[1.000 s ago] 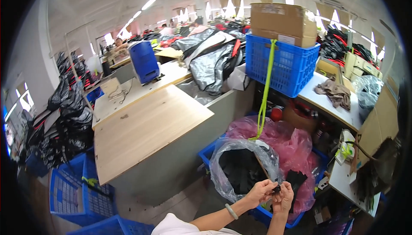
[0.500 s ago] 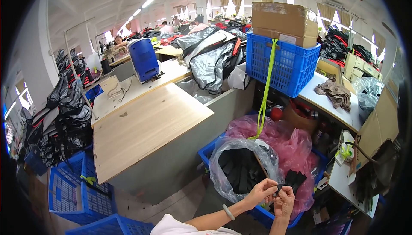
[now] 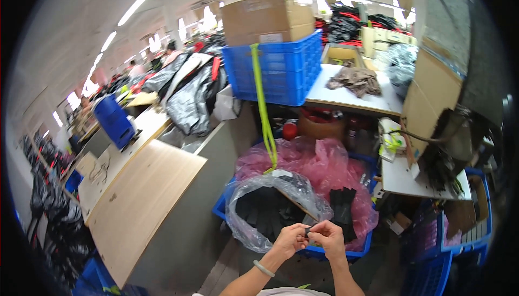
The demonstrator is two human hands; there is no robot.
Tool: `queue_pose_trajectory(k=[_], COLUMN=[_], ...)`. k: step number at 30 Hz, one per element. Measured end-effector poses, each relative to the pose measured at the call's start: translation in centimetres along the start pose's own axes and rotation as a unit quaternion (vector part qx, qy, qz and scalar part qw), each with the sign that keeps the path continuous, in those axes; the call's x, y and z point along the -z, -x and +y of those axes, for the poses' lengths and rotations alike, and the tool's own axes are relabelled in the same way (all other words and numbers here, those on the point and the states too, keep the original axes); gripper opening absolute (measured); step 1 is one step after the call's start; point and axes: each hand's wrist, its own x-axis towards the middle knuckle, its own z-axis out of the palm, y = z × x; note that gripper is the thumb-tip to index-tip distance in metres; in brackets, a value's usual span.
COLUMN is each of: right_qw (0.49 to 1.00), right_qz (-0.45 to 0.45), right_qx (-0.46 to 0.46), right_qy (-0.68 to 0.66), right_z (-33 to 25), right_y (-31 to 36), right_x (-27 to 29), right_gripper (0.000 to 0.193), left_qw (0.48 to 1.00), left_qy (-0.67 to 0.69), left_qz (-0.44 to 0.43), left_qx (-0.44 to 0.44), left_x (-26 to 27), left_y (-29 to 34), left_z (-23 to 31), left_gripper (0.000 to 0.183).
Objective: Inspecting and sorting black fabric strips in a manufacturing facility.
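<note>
My left hand [image 3: 292,239], with a pale bangle on its wrist, pinches a small black piece [image 3: 307,230]. My right hand [image 3: 328,236] meets it from the other side, thumb and fingers closed on the same piece. Most of that piece is hidden by my fingertips. Just beyond my hands a clear plastic bag [image 3: 246,237] stands open with many black strips [image 3: 265,209] inside. To the right, more black strips [image 3: 343,207] lie against crumpled pink plastic [image 3: 354,174]. Bag and pink plastic rest in a blue crate [image 3: 219,209].
A wooden board [image 3: 151,188] tops the bench at left. A blue crate [image 3: 270,74] carries a cardboard box [image 3: 265,17], and a yellow-green strap [image 3: 262,107] hangs from it. At right stand a white table [image 3: 397,174], a cardboard sheet [image 3: 435,96] and more blue crates [image 3: 476,247].
My view has swung to the right, so the benches appear farther left. Both hands stay close together, pinching a small black piece. The black strips at right show more fully.
</note>
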Motion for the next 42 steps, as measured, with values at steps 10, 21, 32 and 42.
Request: queue_pose_trajectory(k=[10,21,32,42], right_qw=[0.981,0.915,0.943,0.988], right_qz=[0.137,0.3,0.121,-0.02], right_qx=[0.099,0.158,-0.027,-0.141], right_qy=[0.093,0.219,-0.308,-0.06], right_z=[1.6,2.9,2.1,0.3], right_y=[-0.9,-0.7,-1.6,0.5], right_x=[0.2,0.4,1.6,0.5], right_gripper=[0.015,0.019,0.008,0.028], left_qw=[0.966,0.968,0.94,0.957], left_qy=[-0.158,-0.112,-0.142,-0.158], left_qz=[0.029,0.054,0.09,-0.014], left_qx=[-0.201,-0.218,-0.298,-0.244], left_x=[-0.8,-2.3,-1.0,0.0], left_y=[-0.1,-0.7,-2.0,-0.9], left_z=[-2.7,-3.6,-2.5,0.8], left_gripper=[0.018,0.029,0.03,0.024])
